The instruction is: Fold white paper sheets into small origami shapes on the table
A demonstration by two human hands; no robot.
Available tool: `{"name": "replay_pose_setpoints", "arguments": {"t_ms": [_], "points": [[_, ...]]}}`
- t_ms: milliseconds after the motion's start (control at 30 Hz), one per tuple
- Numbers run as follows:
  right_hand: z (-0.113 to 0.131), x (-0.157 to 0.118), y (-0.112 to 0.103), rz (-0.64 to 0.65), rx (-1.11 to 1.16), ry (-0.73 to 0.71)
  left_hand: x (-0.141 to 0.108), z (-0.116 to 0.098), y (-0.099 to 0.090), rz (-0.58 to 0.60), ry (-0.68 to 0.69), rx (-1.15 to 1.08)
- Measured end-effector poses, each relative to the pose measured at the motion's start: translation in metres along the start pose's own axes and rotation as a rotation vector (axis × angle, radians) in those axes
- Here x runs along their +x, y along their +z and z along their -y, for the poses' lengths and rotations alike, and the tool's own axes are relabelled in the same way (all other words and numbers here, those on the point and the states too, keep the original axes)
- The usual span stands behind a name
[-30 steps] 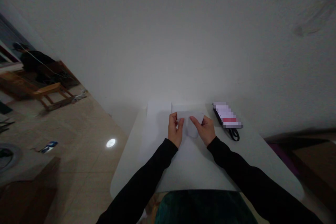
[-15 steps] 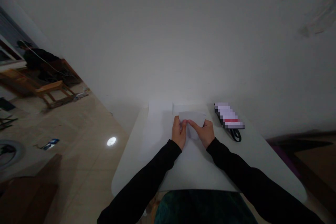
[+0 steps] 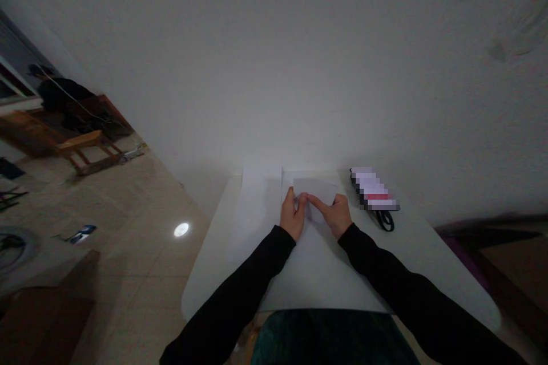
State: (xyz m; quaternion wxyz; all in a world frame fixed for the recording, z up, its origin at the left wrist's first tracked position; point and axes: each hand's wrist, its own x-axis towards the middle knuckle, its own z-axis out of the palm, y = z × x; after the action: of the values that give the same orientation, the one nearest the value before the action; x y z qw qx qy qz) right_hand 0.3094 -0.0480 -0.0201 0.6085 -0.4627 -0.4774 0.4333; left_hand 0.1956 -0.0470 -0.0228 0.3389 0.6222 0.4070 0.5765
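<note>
Between my two hands is a small white sheet of paper [image 3: 319,187], its upper part bent up and its lower edge curved. My left hand [image 3: 293,214] grips its left side, thumb on the near face and fingers behind. At the right side my right hand [image 3: 337,214] pinches it, with the thumb reaching across to meet the left thumb at the middle. Some fingers are hidden behind the paper. A larger white sheet [image 3: 260,205] lies to the left on the white table [image 3: 325,285].
To the right lies a phone-like item [image 3: 374,189], blurred out, with a black strap loop [image 3: 385,220] beside it. A pale wall [image 3: 274,68] rises behind the table. Far left, a person in dark clothes [image 3: 64,91] sits near a wooden stool [image 3: 85,142].
Both hands have shifted very slightly, with the thumbs still together. The held paper's upper part leans a little differently and sits slightly higher. The other things have stayed in place.
</note>
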Motion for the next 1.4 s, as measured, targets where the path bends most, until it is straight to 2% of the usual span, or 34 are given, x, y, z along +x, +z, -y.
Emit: {"name": "replay_pose_setpoints", "arguments": {"t_ms": [133, 367, 633, 867, 1067, 1133, 1233, 1400], "points": [[-0.003, -0.001, 0.002, -0.002, 0.019, 0.006, 0.001, 0.001, 0.0, -0.05, 0.003, 0.051], [-0.007, 0.0, 0.003, -0.029, 0.011, 0.029, 0.0, 0.002, 0.004, -0.032, -0.037, -0.076], [-0.019, 0.0, 0.004, -0.012, 0.056, 0.056, 0.001, 0.01, 0.004, -0.006, -0.039, -0.052], [-0.017, -0.001, 0.005, -0.035, 0.029, 0.061, 0.002, 0.015, 0.006, -0.033, -0.034, 0.002], [-0.012, 0.002, 0.001, 0.031, -0.049, -0.05, 0.01, 0.014, -0.002, -0.018, -0.011, 0.134], [-0.01, 0.006, -0.003, 0.008, -0.027, -0.079, 0.015, 0.015, -0.008, -0.04, -0.012, 0.215], [-0.007, 0.015, -0.009, -0.051, 0.04, -0.068, 0.021, 0.017, -0.017, -0.093, -0.021, 0.392], [-0.002, 0.021, -0.014, 0.016, 0.139, 0.003, 0.025, 0.019, -0.026, -0.059, -0.039, 0.605]]}}
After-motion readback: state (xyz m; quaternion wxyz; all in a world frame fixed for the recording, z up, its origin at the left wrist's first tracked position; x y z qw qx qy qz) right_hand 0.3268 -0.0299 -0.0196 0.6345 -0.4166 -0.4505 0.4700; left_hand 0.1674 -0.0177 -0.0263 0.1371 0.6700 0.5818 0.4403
